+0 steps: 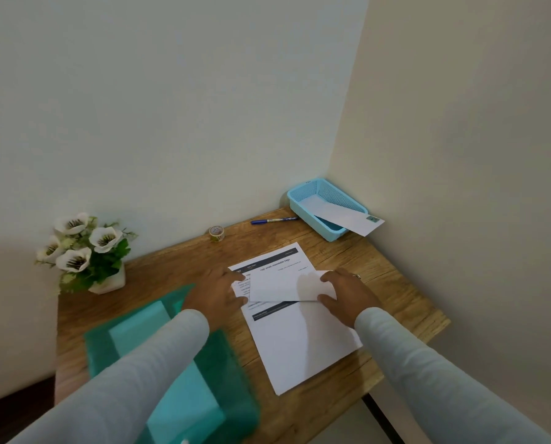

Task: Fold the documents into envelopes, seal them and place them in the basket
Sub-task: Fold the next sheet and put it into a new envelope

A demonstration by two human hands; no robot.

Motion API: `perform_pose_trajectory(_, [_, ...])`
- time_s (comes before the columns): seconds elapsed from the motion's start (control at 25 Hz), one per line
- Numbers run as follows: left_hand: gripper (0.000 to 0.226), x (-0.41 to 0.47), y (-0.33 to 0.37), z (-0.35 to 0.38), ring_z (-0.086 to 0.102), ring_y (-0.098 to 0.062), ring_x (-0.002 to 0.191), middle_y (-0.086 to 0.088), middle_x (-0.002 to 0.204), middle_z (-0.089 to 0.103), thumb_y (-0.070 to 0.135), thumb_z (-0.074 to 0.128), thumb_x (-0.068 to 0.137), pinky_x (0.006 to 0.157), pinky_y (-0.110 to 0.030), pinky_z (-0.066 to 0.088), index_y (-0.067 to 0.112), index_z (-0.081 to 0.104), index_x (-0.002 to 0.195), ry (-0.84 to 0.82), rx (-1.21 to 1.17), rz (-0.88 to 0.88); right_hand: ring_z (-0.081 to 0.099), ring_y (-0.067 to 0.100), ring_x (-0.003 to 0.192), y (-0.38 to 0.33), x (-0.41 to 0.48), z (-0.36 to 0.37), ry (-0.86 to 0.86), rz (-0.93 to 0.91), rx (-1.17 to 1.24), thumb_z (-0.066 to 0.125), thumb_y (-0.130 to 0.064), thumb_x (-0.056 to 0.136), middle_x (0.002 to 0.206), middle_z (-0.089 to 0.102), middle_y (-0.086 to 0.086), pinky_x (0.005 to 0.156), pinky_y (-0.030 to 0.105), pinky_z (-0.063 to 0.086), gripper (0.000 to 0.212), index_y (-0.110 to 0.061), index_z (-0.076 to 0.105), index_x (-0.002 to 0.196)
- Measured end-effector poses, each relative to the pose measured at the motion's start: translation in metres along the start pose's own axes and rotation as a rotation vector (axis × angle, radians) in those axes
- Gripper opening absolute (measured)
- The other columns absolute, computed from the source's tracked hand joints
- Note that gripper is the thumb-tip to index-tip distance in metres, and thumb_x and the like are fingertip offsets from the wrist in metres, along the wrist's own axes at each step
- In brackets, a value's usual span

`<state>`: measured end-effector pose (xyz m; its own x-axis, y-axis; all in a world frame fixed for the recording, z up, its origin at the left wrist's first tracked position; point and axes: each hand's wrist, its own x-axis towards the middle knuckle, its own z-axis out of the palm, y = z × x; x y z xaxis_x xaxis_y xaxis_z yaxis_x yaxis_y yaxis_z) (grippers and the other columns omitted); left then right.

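Head view, document (299, 341) text blurred, partly under envelope (277, 286)

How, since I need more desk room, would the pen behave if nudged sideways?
The pen looks slim and round, so a sideways nudge would probably roll it on the flat table. Likely light and stiff. The wall close behind might stop it.

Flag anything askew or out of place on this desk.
The white envelope in the blue basket isn't seated: it lies slanted, its stamped end sticking out over the rim. The folded document looks fine. Nothing else stands out.
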<state>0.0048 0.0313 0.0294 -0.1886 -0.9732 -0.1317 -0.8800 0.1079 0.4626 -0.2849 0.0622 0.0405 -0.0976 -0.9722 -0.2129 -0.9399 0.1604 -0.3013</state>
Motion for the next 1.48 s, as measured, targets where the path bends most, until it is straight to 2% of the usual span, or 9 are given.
perform_pose_trajectory(0.36, [0.031, -0.116, -0.112, -0.030, 0.049, -0.014, 0.124, 0.013, 0.130, 0.052, 0.046, 0.067, 0.093, 0.104, -0.035, 0.044, 0.041, 0.059, 0.123, -0.076, -0.016, 0.123, 0.056, 0.021, 0.128, -0.120, -0.107, 0.039, -0.013, -0.156, 0.109, 0.065, -0.039, 0.097, 0.146, 0.055, -0.008, 0.109, 0.037, 0.048, 0.041, -0.034, 0.056, 0.138])
perform_pose_trajectory(0.52, [0.023, -0.163, -0.129, -0.021, 0.051, -0.009, 0.114, 0.013, 0.122, 0.054, 0.042, 0.068, 0.093, 0.103, -0.033, 0.045, 0.040, 0.062, 0.116, -0.230, -0.025, 0.214, 0.058, 0.023, 0.124, -0.160, -0.150, 0.071, -0.162, -0.301, 0.087, 0.061, -0.040, 0.099, 0.140, 0.059, -0.001, 0.104, 0.038, 0.049, 0.042, -0.026, 0.058, 0.138])
perform_pose_trajectory(0.72, [0.035, -0.197, -0.137, 0.000, 0.041, -0.014, 0.129, 0.011, 0.135, 0.048, 0.057, 0.069, 0.087, 0.112, -0.036, 0.037, 0.039, 0.065, 0.117, -0.281, 0.036, 0.271, 0.063, 0.023, 0.115, -0.181, -0.182, 0.104, -0.251, -0.306, 0.035, 0.049, -0.045, 0.104, 0.129, 0.067, -0.002, 0.099, 0.039, 0.053, 0.035, -0.028, 0.063, 0.131])
perform_pose_trajectory(0.84, [0.032, -0.202, -0.135, 0.001, 0.032, -0.019, 0.142, 0.007, 0.150, 0.041, 0.057, 0.052, 0.097, 0.119, -0.041, 0.028, 0.038, 0.069, 0.117, -0.292, -0.005, 0.234, 0.064, 0.023, 0.091, -0.178, -0.190, 0.103, -0.230, -0.283, 0.050, 0.046, -0.043, 0.105, 0.100, 0.068, 0.001, 0.078, 0.034, 0.051, 0.032, -0.020, 0.068, 0.103])
perform_pose_trajectory(0.96, [0.029, -0.207, -0.133, -0.002, 0.029, -0.021, 0.146, 0.005, 0.156, 0.037, 0.052, 0.056, 0.098, 0.122, -0.041, 0.025, 0.038, 0.066, 0.121, -0.290, 0.034, 0.239, 0.061, 0.016, 0.075, -0.171, -0.196, 0.099, -0.238, -0.225, 0.043, 0.053, -0.046, 0.102, 0.082, 0.065, -0.003, 0.064, 0.028, 0.046, 0.033, -0.022, 0.066, 0.084])
perform_pose_trajectory(1.04, [0.049, -0.213, -0.130, 0.000, 0.026, -0.022, 0.148, 0.005, 0.158, 0.031, 0.062, 0.064, 0.087, 0.122, -0.045, 0.025, 0.038, 0.056, 0.129, -0.296, 0.136, 0.248, 0.061, 0.011, 0.073, -0.164, -0.202, 0.100, -0.284, -0.213, 0.031, 0.062, -0.044, 0.097, 0.080, 0.066, -0.008, 0.067, 0.027, 0.050, 0.025, -0.025, 0.068, 0.081])
perform_pose_trajectory(1.12, [0.070, -0.221, -0.124, 0.006, 0.021, -0.025, 0.150, 0.002, 0.160, 0.027, 0.071, 0.067, 0.077, 0.124, -0.050, 0.021, 0.035, 0.048, 0.135, -0.275, 0.240, 0.248, 0.066, 0.010, 0.081, -0.157, -0.210, 0.105, -0.330, -0.206, 0.022, 0.069, -0.039, 0.093, 0.089, 0.071, -0.009, 0.078, 0.032, 0.057, 0.016, -0.025, 0.075, 0.090])
perform_pose_trajectory(1.2, [0.079, -0.226, -0.119, 0.013, 0.018, -0.028, 0.151, -0.001, 0.161, 0.025, 0.073, 0.067, 0.074, 0.124, -0.054, 0.018, 0.034, 0.044, 0.139, -0.229, 0.306, 0.246, 0.066, 0.013, 0.095, -0.152, -0.220, 0.112, -0.341, -0.222, -0.004, 0.069, -0.036, 0.093, 0.105, 0.071, -0.008, 0.088, 0.035, 0.056, 0.019, -0.026, 0.076, 0.107])
perform_pose_trajectory(1.48, [0.050, -0.227, -0.110, 0.019, 0.023, -0.032, 0.150, -0.006, 0.160, 0.030, 0.051, 0.054, 0.096, 0.119, -0.056, 0.028, 0.029, 0.046, 0.140, -0.168, 0.405, 0.236, 0.055, 0.026, 0.115, -0.152, -0.231, 0.133, -0.232, -0.327, -0.171, 0.053, -0.031, 0.100, 0.127, 0.055, 0.002, 0.096, 0.041, 0.050, 0.041, -0.026, 0.057, 0.141])
